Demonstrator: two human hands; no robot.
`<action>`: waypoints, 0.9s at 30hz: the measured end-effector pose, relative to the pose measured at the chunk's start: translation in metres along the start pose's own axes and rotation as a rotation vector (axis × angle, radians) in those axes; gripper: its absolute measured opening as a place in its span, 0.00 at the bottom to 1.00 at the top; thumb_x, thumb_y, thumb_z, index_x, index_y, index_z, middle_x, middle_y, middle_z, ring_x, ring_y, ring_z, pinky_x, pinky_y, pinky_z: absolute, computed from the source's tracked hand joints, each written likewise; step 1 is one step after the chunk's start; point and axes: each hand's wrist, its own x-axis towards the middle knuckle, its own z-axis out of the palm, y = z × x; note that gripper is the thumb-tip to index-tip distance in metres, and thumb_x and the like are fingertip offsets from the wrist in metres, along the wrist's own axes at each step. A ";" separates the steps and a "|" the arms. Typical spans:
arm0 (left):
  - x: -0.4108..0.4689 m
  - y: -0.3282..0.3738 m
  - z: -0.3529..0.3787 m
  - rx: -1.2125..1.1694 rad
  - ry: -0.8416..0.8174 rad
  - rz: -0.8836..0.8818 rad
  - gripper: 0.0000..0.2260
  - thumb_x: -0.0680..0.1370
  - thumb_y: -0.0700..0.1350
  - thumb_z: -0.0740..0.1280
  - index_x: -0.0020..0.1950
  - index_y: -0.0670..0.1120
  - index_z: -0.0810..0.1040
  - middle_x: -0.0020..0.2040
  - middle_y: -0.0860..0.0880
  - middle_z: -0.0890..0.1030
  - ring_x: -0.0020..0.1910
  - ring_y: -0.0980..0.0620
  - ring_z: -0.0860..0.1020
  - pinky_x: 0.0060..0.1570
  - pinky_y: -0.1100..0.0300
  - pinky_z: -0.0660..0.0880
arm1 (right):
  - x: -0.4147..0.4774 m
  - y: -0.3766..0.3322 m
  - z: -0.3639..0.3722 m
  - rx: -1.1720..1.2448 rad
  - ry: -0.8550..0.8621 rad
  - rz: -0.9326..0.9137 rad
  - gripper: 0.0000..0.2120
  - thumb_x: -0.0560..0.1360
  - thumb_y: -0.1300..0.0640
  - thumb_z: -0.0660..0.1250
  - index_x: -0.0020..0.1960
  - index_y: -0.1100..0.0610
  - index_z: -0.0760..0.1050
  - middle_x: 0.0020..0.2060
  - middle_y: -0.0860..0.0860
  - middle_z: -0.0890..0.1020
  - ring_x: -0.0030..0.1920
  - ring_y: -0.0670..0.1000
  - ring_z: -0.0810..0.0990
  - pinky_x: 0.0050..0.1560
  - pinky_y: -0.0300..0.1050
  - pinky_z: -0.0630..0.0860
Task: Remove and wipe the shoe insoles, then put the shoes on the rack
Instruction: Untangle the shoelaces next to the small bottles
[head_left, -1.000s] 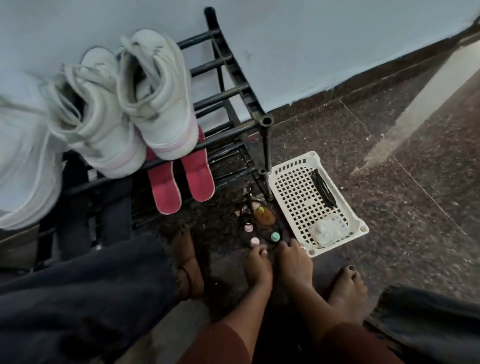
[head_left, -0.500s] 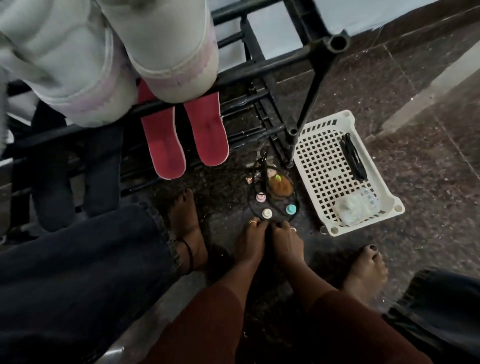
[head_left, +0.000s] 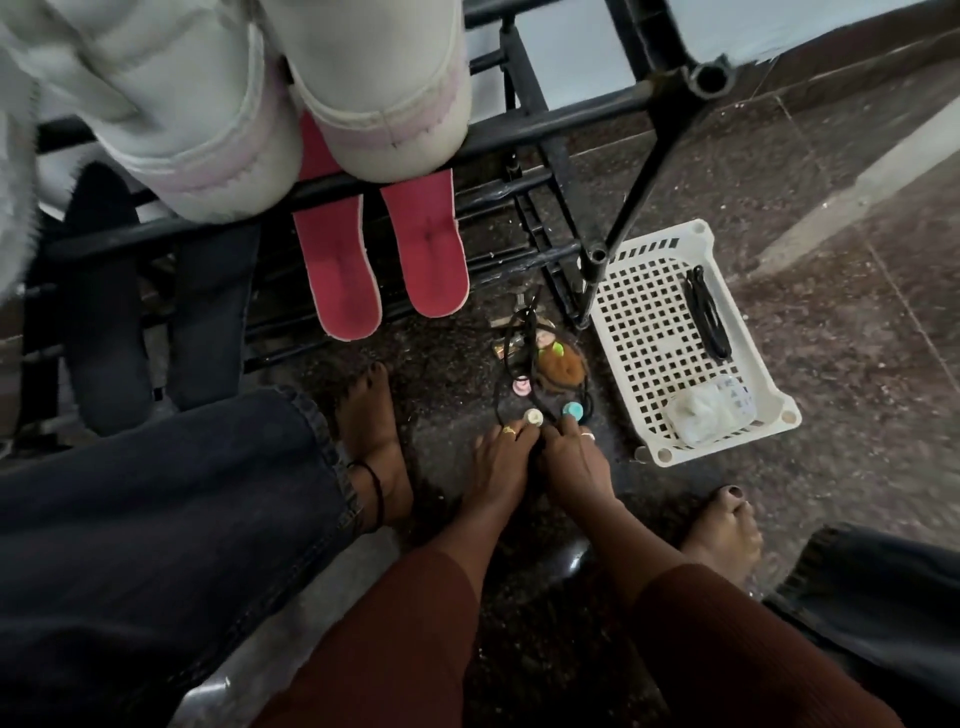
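1. Head view, hands: left hand (head_left: 501, 457) and right hand (head_left: 571, 462) are both down at the floor, side by side and touching. The fingertips of both are at the near edge of a small pile of hair ties and clips (head_left: 540, 374). Whether the fingers pinch a tie or only touch the pile, cannot tell; they are bent down over it.

2. Head view, task's things: 2 white shoes (head_left: 260, 114) sit up and to the left of the hands on the top bars of the black rack (head_left: 571, 117), toes overhanging the front bar. So the shoes are already on the rack.

3. 2 red insoles (head_left: 384, 260) lie on a lower tier, beyond and left of the left hand, out of the shoes. 2 dark insoles (head_left: 156, 312) lie further left on the same level.

4. Right of the right hand, just beside the pile: a white plastic basket (head_left: 670, 415) holding a clear wad (head_left: 711, 410) and a black band (head_left: 706, 312).

5. Judgement: removal looks done and the shoes are racked. Whether the insoles have been wiped does not show; no cloth is plainly seen in either hand. The hands are busy with floor clutter, not with the task's things.
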 end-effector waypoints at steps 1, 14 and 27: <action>-0.004 0.003 -0.005 0.007 0.004 0.004 0.17 0.83 0.47 0.51 0.73 0.51 0.64 0.69 0.48 0.70 0.68 0.46 0.65 0.67 0.51 0.58 | -0.004 -0.001 -0.007 -0.003 0.011 -0.023 0.14 0.80 0.57 0.53 0.63 0.58 0.68 0.58 0.57 0.71 0.56 0.59 0.73 0.52 0.53 0.71; -0.058 0.042 -0.164 -0.116 0.385 0.204 0.10 0.76 0.39 0.59 0.53 0.43 0.78 0.50 0.43 0.77 0.52 0.42 0.76 0.49 0.49 0.72 | -0.093 -0.019 -0.184 0.076 0.361 -0.185 0.14 0.74 0.62 0.61 0.60 0.60 0.72 0.53 0.58 0.76 0.55 0.60 0.75 0.53 0.50 0.72; -0.142 0.049 -0.276 -0.280 0.411 0.318 0.11 0.81 0.40 0.61 0.57 0.35 0.78 0.51 0.36 0.78 0.52 0.40 0.75 0.42 0.62 0.60 | -0.188 -0.052 -0.288 0.242 0.690 -0.337 0.07 0.77 0.61 0.62 0.48 0.60 0.79 0.41 0.57 0.82 0.43 0.57 0.79 0.40 0.46 0.70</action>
